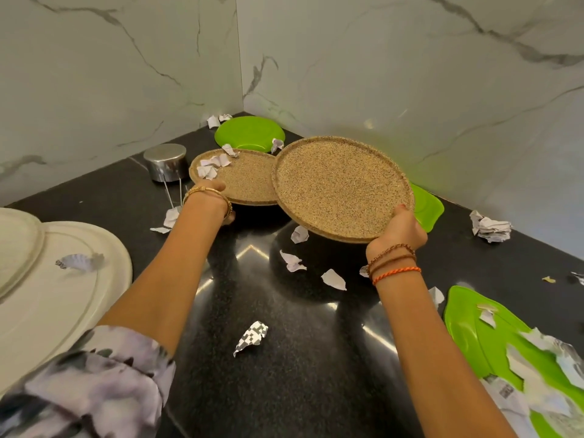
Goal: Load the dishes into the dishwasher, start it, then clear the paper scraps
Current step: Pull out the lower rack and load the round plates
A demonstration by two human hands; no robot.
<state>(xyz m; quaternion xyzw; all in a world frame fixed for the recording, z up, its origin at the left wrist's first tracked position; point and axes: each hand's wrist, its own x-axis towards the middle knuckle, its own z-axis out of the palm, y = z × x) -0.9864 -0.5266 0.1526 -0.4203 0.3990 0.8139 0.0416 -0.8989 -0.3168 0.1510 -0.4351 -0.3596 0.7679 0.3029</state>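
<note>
My right hand (398,230) grips the near rim of a round speckled tan plate (341,188), held tilted above the black counter (284,358). A second tan plate (243,180) lies behind it to the left with paper scraps (210,165) on it; my left hand (215,192) holds its near edge. Torn paper scraps (251,338) are scattered over the counter. A green plate (249,132) sits in the corner, another green plate (426,207) peeks out behind the raised plate, and a third green plate (493,346), at right, is covered with scraps.
An upturned steel cup (166,161) stands at the back left with thin metal rods beside it. Large white platters (57,295) lie at the left edge. A crumpled paper wad (489,227) sits at right. Marble walls (379,74) close in the corner.
</note>
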